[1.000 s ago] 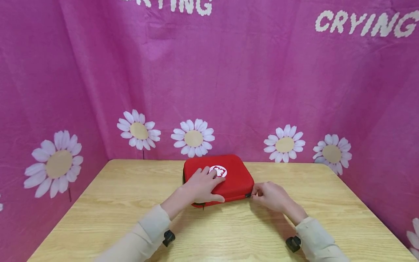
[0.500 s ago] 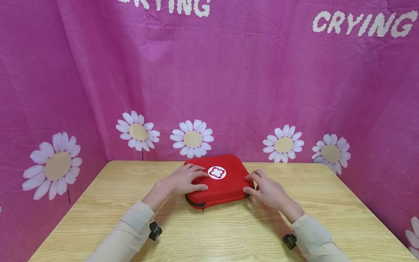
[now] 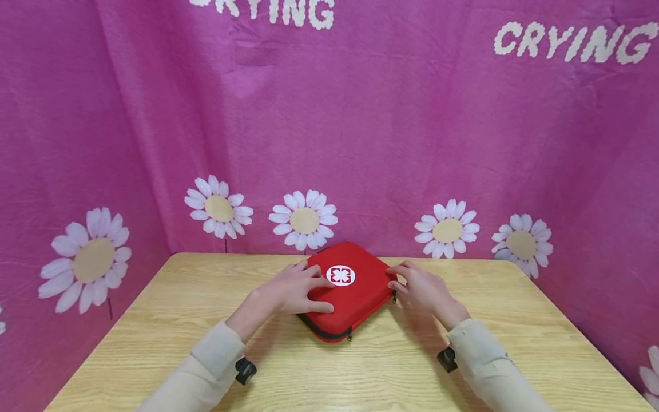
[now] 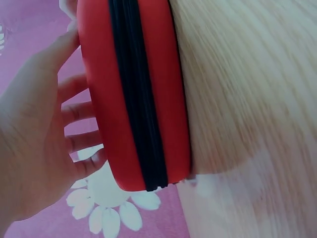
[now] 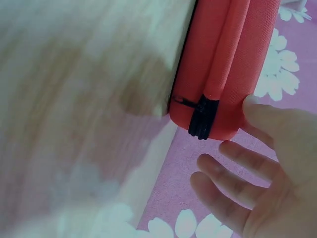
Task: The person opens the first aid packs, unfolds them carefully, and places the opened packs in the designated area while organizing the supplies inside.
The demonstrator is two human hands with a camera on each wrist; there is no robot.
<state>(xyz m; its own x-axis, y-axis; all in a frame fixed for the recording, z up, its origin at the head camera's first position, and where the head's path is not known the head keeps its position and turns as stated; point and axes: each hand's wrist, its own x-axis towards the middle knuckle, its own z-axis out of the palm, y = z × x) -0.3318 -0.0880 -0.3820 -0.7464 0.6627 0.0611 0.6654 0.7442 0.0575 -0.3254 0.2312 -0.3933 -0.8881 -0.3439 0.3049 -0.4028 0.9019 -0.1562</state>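
A red zip-up first-aid case [image 3: 355, 292] with a round white emblem [image 3: 341, 276] on its lid lies turned at an angle on the table. My left hand [image 3: 296, 289] rests over the lid's left side, fingers spread on it. At the right corner, my right hand [image 3: 422, 289] touches the lid with thumb and forefinger. The right wrist view shows its other fingers extended beside the corner, holding nothing. A black zipper [image 4: 136, 94] runs along the side near my left hand and looks closed. One zip pull [image 5: 185, 102] hangs by the right corner.
The wooden table [image 3: 329, 377] ends at the back against a pink curtain [image 3: 360, 143] printed with white daisies and lettering. The curtain also hangs along both sides. A small black camera is worn at each wrist.
My right hand left the zip pull at the front right corner and came up to the lid. My left hand shifted left on the lid. The case has turned, its front left corner swinging nearer.
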